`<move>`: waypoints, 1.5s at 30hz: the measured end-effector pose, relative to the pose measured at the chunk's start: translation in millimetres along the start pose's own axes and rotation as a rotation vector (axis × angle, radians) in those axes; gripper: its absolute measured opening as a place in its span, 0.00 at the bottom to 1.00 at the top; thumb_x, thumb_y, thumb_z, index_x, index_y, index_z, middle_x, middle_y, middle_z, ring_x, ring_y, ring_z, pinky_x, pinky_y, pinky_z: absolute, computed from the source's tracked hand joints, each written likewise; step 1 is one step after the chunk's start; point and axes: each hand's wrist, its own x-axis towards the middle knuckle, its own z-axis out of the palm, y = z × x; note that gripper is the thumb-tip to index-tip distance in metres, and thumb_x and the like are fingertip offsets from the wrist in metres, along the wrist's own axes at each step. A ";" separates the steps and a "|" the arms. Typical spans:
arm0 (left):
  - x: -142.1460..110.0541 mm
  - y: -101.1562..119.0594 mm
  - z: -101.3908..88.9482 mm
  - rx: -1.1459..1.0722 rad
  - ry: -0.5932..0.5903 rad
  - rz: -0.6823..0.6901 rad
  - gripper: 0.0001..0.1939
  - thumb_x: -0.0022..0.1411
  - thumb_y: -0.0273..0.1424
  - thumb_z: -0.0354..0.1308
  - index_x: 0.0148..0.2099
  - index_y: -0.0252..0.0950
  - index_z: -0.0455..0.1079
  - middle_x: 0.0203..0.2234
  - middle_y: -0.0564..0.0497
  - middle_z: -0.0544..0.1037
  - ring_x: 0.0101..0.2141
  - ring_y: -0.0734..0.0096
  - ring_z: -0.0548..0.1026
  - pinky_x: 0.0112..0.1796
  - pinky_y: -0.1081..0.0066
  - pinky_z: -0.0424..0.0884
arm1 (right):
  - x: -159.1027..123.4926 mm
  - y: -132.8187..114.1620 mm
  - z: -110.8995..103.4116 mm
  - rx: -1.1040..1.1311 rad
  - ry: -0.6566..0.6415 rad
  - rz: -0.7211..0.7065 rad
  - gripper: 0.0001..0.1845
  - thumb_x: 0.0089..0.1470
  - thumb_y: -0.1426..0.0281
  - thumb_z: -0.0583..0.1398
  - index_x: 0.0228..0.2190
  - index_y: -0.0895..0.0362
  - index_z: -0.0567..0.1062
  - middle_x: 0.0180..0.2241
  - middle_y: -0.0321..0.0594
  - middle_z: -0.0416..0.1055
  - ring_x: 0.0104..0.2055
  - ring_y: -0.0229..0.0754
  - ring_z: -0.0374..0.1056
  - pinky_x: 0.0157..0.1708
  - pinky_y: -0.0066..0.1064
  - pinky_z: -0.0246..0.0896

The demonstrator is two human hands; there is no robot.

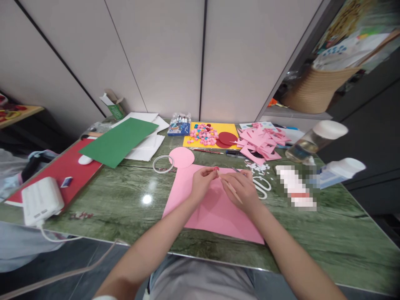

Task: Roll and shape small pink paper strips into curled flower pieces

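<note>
My left hand [202, 181] pinches a small red curled piece [216, 168] above a pink paper sheet [215, 208]. Close against it, my right hand [240, 188] has its fingers pressed together; what lies between those fingertips is too small to make out. Scissors with white loop handles [261, 187] lie just right of that hand, their blades partly hidden behind it. A pink paper circle [181, 157] overlaps the sheet's upper left corner, and a white tape roll [163, 164] lies beside it.
Behind are yellow paper [190, 141] bearing small pink rolls [203, 134] and dark red circles [227, 138], and pink scraps [261, 141]. Bottles [315, 139] stand at right. Green paper [120, 141], red paper [40, 173] and a white power bank [42, 200] lie left.
</note>
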 end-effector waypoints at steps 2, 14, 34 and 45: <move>0.4 0.4 -0.3 -0.019 0.000 -0.003 0.12 0.44 0.32 0.65 0.33 0.31 0.75 0.29 0.47 0.77 0.31 0.71 0.74 0.41 0.66 0.69 | -1.1 0.9 0.3 0.007 0.011 -0.010 0.12 0.53 0.76 0.56 0.40 0.55 0.69 0.34 0.38 0.75 0.35 0.35 0.69 0.43 0.33 0.49; -2.4 0.7 0.8 -0.101 -0.033 -0.047 0.12 0.45 0.32 0.65 0.32 0.31 0.75 0.30 0.46 0.78 0.30 0.71 0.74 0.41 0.65 0.68 | -1.1 -1.0 -0.8 0.067 0.106 0.016 0.10 0.51 0.76 0.59 0.38 0.55 0.69 0.32 0.37 0.76 0.32 0.34 0.70 0.40 0.33 0.53; -9.9 -0.8 4.9 -0.013 -0.030 -0.088 0.11 0.44 0.30 0.65 0.32 0.32 0.75 0.28 0.47 0.77 0.29 0.73 0.73 0.37 0.71 0.69 | 3.9 -1.3 -4.8 -0.153 0.119 -0.047 0.11 0.52 0.71 0.58 0.21 0.56 0.64 0.17 0.30 0.63 0.22 0.32 0.58 0.36 0.33 0.47; -1.8 9.2 -0.3 -0.221 -0.097 -0.338 0.15 0.43 0.34 0.67 0.33 0.30 0.73 0.27 0.46 0.76 0.26 0.77 0.71 0.37 0.71 0.66 | -5.3 32.9 1.6 -0.103 0.071 0.267 0.07 0.56 0.70 0.53 0.37 0.56 0.69 0.32 0.39 0.72 0.33 0.39 0.66 0.36 0.32 0.53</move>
